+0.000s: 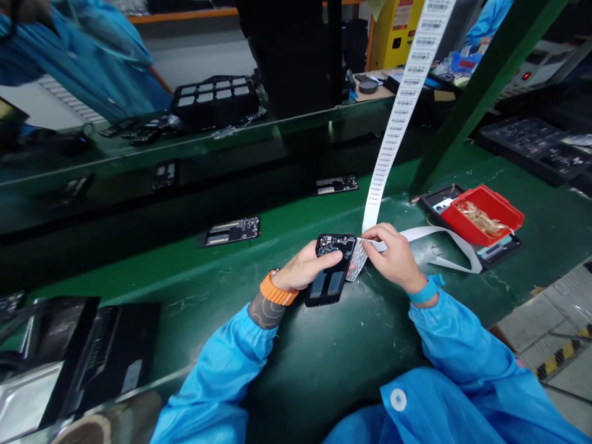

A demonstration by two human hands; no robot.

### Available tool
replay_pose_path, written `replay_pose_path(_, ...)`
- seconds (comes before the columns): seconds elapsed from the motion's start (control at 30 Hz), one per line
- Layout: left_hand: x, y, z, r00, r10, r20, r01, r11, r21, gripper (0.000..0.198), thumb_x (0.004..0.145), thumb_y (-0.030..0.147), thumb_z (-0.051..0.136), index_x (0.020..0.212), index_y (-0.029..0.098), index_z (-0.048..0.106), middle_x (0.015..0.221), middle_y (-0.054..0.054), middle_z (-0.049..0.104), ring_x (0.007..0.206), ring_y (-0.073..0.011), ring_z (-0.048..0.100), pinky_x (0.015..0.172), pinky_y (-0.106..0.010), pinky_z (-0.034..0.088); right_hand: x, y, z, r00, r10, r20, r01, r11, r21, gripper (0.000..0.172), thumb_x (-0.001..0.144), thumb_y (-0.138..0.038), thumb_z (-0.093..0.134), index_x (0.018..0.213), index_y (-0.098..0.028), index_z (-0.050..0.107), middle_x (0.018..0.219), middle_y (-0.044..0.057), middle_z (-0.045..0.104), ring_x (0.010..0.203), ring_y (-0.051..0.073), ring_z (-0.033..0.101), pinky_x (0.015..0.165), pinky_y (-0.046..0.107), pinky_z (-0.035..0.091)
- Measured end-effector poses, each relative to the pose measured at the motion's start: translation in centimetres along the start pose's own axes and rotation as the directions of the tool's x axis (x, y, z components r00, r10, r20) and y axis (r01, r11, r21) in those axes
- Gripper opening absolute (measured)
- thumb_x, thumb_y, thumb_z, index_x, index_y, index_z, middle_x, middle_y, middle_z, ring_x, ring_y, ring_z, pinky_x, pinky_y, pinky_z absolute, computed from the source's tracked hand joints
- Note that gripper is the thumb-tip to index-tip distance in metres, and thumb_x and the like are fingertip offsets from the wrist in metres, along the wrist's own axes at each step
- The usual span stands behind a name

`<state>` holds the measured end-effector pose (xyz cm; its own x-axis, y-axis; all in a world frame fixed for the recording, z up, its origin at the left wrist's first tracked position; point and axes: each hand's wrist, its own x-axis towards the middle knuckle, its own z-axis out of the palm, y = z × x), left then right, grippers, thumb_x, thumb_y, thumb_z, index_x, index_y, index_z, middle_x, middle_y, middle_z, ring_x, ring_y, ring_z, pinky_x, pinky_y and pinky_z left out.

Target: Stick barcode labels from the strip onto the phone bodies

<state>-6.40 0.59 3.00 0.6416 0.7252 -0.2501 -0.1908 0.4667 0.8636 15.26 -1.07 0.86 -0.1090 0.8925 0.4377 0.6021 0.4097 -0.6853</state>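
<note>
In my left hand [305, 266] is a phone with its back off [329, 280], its circuit board at the top and my thumb resting across it. A small sheet of printed stickers [357, 264] sticks out beyond the phone's right side, its lower part reaching toward the fingers of that hand. My right hand [393, 256] pinches the upper edge of this sheet between thumb and fingers. Right behind those fingers hangs a long strip of barcode labels [393, 132], coming down from above; a bare white backing strip [432, 231] runs off to the right.
Several opened phones, including one phone [234, 231] and another phone [337, 184], lie along the green bench [296, 357]. At right, a red bin [511, 216] with pale scraps sits on a dark tray. Black trays [123, 351] stand at left. A green post [481, 92] rises at right.
</note>
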Motion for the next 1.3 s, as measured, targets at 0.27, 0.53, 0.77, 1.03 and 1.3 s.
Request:
replay_pose_path(0.27, 0.7, 0.1, 0.9, 0.965, -0.253, -0.072, 0.222, 0.931, -0.289, 0.048, 0.093, 0.052, 0.057, 0.116, 0.010, 0.067, 0.081, -0.015, 0.073, 0.064, -0.0262, 0.071, 0.061, -0.040, 0.059, -0.3, 1.1, 1.5, 0.994, -0.111, -0.006, 0.105, 0.957, -0.272, 0.015, 0.093, -0.018, 0.056, 0.083, -0.022, 0.068, 0.087, 0.007, 0.067, 0.087, 0.025, 0.057, 0.081, 0.041, 0.045)
replay_pose_path(0.53, 1.2, 0.6, 0.3, 0.937, -0.336, -0.098, 0.249, 0.836, -0.489, 0.066, 0.093, 0.070, 0.038, 0.103, 0.013, 0.069, 0.072, -0.012, 0.070, 0.054, -0.0215, 0.067, 0.055, -0.035, 0.057, -0.1, 0.4, 0.7, 0.999, -0.016, -0.033, 0.014, 0.999, -0.044, 0.014, 0.094, -0.023, 0.051, 0.081, -0.023, 0.057, 0.086, 0.006, 0.063, 0.087, 0.023, 0.056, 0.082, 0.040, 0.044)
replay_pose_path(0.77, 1.6, 0.6, 2.6, 0.919, -0.192, -0.344, -0.007, 0.865, -0.501, 0.037, 0.094, 0.051, 0.054, 0.101, 0.017, 0.063, 0.071, -0.004, 0.063, 0.051, -0.0146, 0.060, 0.049, -0.026, 0.051, -0.7, -2.9, 2.1, 0.905, 0.389, 0.174, -0.390, 0.595, 0.702, 0.018, 0.084, -0.035, 0.067, 0.079, -0.021, 0.057, 0.074, -0.001, 0.060, 0.061, 0.012, 0.053, 0.060, 0.028, 0.044)
replay_pose_path(1.03, 3.0, -0.8, 5.5, 0.870, -0.106, -0.481, -0.115, 0.906, -0.408, 0.042, 0.086, 0.061, 0.062, 0.102, 0.022, 0.058, 0.065, 0.005, 0.048, 0.041, -0.0074, 0.040, 0.036, -0.021, 0.028, -1.6, -5.0, 3.5, 0.880, 0.420, 0.223, -0.431, 0.509, 0.745, 0.019, 0.075, -0.031, 0.074, 0.074, -0.021, 0.058, 0.067, -0.003, 0.058, 0.061, 0.012, 0.053, 0.061, 0.026, 0.045)
replay_pose_path(1.3, 2.7, 0.1, 5.3, 0.813, -0.067, -0.578, -0.144, 0.939, -0.311, 0.039, 0.086, 0.057, 0.066, 0.094, 0.019, 0.062, 0.070, 0.002, 0.047, 0.050, -0.0081, 0.045, 0.043, -0.021, 0.032, -2.1, -4.0, 3.6, 0.915, 0.340, 0.216, -0.388, 0.605, 0.695, 0.018, 0.080, -0.033, 0.072, 0.077, -0.022, 0.059, 0.073, -0.001, 0.061, 0.067, 0.014, 0.056, 0.067, 0.029, 0.048)
